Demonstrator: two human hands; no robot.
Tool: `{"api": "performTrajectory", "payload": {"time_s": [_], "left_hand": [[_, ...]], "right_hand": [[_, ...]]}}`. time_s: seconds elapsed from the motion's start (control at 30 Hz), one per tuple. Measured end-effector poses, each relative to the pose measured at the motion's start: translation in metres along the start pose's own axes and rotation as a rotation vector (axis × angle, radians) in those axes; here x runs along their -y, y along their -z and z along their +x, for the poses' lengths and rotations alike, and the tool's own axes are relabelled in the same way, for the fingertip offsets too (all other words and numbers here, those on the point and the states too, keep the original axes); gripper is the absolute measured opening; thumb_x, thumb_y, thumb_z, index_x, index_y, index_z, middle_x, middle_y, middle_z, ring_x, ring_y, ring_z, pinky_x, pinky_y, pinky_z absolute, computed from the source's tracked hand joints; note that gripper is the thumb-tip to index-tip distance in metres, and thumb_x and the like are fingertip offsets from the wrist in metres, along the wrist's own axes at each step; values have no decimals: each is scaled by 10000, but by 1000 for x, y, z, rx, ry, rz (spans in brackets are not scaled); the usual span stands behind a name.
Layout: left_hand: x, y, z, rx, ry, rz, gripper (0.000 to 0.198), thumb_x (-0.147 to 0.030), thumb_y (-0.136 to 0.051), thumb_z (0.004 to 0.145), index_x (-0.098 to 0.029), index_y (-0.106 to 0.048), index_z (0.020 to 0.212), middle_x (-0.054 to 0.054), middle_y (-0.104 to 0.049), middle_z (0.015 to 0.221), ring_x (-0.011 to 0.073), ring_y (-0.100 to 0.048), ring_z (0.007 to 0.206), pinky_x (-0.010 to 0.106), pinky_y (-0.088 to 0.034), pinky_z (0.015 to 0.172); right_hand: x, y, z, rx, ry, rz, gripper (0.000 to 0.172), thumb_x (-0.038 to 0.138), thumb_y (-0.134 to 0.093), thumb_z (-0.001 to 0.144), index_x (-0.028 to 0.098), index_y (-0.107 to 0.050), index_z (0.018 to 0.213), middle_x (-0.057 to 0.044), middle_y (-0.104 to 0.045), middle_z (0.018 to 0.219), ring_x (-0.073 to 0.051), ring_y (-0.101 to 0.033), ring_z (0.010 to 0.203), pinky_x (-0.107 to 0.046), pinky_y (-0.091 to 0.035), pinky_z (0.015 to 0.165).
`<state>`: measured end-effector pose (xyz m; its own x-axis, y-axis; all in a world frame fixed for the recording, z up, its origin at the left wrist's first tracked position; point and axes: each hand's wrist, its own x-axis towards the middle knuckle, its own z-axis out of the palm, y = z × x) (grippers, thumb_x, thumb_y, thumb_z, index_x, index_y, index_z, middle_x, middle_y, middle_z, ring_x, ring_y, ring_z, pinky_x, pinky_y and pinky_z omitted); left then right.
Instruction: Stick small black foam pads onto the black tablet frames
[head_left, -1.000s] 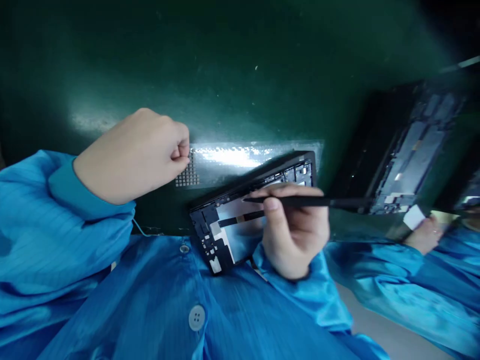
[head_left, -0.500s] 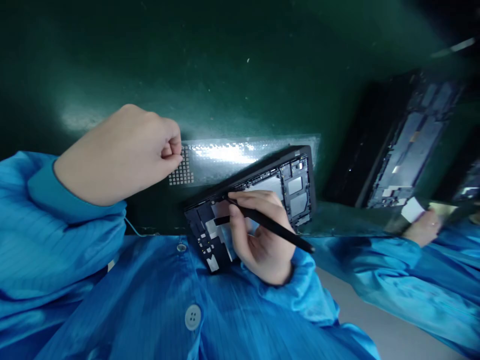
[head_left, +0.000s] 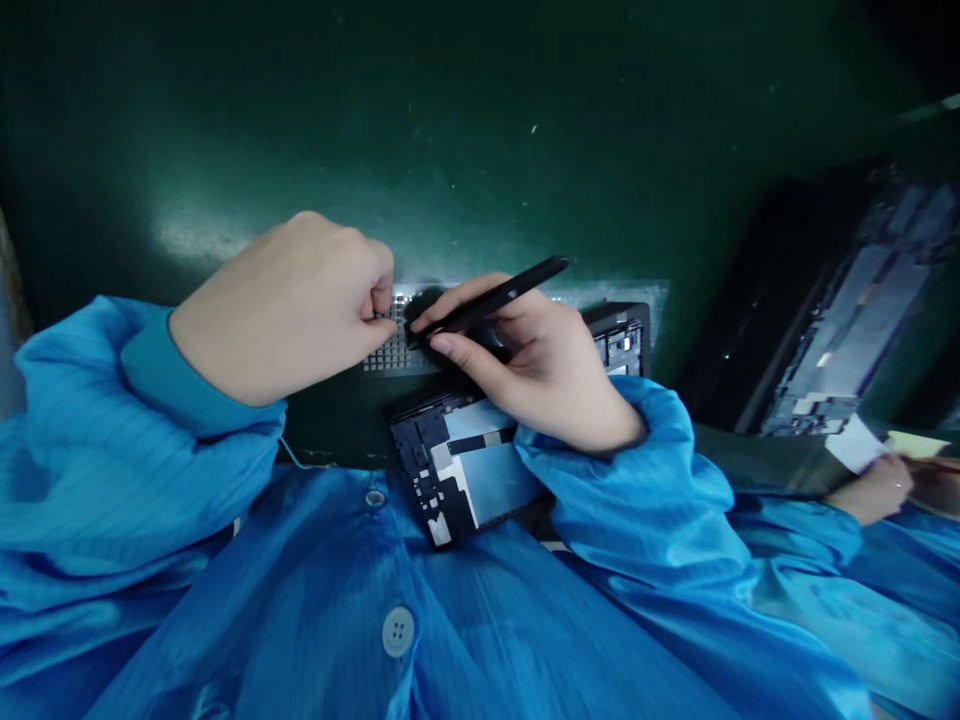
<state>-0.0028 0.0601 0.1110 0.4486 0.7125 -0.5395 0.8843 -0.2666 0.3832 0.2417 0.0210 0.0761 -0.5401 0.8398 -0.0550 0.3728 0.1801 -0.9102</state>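
Observation:
My left hand (head_left: 289,305) is closed, thumb and forefinger pinched at the edge of a clear sheet bearing rows of small square pads (head_left: 381,358). In my right hand (head_left: 536,365) is a slim black tool that looks like tweezers (head_left: 487,302). Its tip is down at the pads, close to my left fingertips, and its back end points up to the right. Below that hand lies an opened tablet (head_left: 499,485), tilted near my body, with its inner parts exposed. My right hand and sleeve hide its middle. Part of the sheet is under the tablet's upper edge.
A green tabletop (head_left: 420,130) spreads out ahead. On the right, further opened tablets (head_left: 832,330) lie by a dark block. A co-worker's hand (head_left: 874,490) there holds a white piece of paper (head_left: 855,443). A yellowish slip (head_left: 916,443) is beside it.
My right hand has moved with the tweezers from the tablet up and left to the pads. The tweezers' back end has swung upward. My left hand keeps its pinch at the sheet.

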Motion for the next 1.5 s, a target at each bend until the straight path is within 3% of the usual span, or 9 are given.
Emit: {"api": "performTrajectory", "payload": {"time_s": [0.17, 0.3, 0.5, 0.57, 1.0, 1.2, 1.27, 1.4, 1.5], "left_hand": [[2, -2, 3, 0, 41, -32, 245, -438, -660, 991, -250, -806, 1045, 33, -833, 922, 287, -802, 906, 449, -605, 984], [3, 1, 3, -21, 32, -50, 263, -448, -641, 997, -254, -811, 1046, 17, -818, 888, 275, -802, 920, 416, -591, 955], [10, -1, 0, -26, -23, -107, 271, -483, -654, 1008, -243, -776, 978, 32, -827, 892, 263, -767, 882, 428, -586, 927], [12, -2, 0, -45, -37, -110, 273, -490, -658, 1006, -244, -770, 969, 25, -818, 868, 260, -764, 864, 430, -582, 929], [21, -4, 0, -35, -9, -50, 416, -616, -586, 1012, -251, -784, 1017, 2, -773, 815, 245, -749, 807, 414, -569, 857], [14, 0, -1, -13, -12, -31, 397, -557, -568, 1044, -228, -791, 1052, 7, -800, 869, 240, -742, 850, 407, -565, 886], [10, 2, -1, -4, -25, -43, 366, -531, -603, 1028, -221, -799, 1040, 8, -812, 886, 223, -738, 853, 387, -568, 882], [2, 2, -1, -62, 35, -84, 309, -501, -732, 936, -201, -803, 966, -10, -802, 876, 200, -734, 862, 344, -561, 901], [0, -1, 1, -60, 38, -83, 300, -474, -721, 940, -182, -788, 957, -24, -760, 848, 195, -730, 873, 359, -580, 967]], "right_hand": [[3, -2, 3, -3, -1, -55, 110, 290, -750, 1110, 231, -795, 1192, -64, -874, 1213, -237, -852, 1110, -406, -727, 1021], [7, -2, -12, -94, -39, 119, 135, 348, -776, 1109, 257, -753, 1207, -40, -866, 1151, -217, -862, 1049, -389, -744, 976], [2, -16, -76, -890, 4, 62, 70, 308, -748, 1129, 292, -773, 1193, 1, -789, 1018, -183, -843, 910, -346, -719, 871], [-5, -23, -88, -977, -17, 38, 97, 276, -777, 1107, 284, -772, 1204, -3, -813, 1030, -181, -853, 910, -335, -714, 853], [-26, -28, -96, -922, -66, -11, 157, 278, -734, 1127, 297, -719, 1282, -29, -853, 1135, -194, -859, 1031, -370, -725, 924], [8, -7, -92, -750, -100, -246, 202, 200, -773, 1082, 281, -787, 1266, -59, -858, 1179, -245, -845, 1091, -449, -703, 995], [21, 1, -74, -619, -42, -178, 213, 187, -781, 1081, 280, -794, 1273, -48, -868, 1195, -237, -853, 1098, -424, -711, 990], [25, 4, -23, -145, 23, -46, 118, 229, -769, 1101, 219, -798, 1215, -54, -886, 1191, -231, -861, 1101, -377, -721, 984], [15, -2, -1, -7, 2, -31, 126, 195, -738, 1102, 186, -796, 1213, -75, -885, 1175, -242, -860, 1088, -377, -716, 975]]}}
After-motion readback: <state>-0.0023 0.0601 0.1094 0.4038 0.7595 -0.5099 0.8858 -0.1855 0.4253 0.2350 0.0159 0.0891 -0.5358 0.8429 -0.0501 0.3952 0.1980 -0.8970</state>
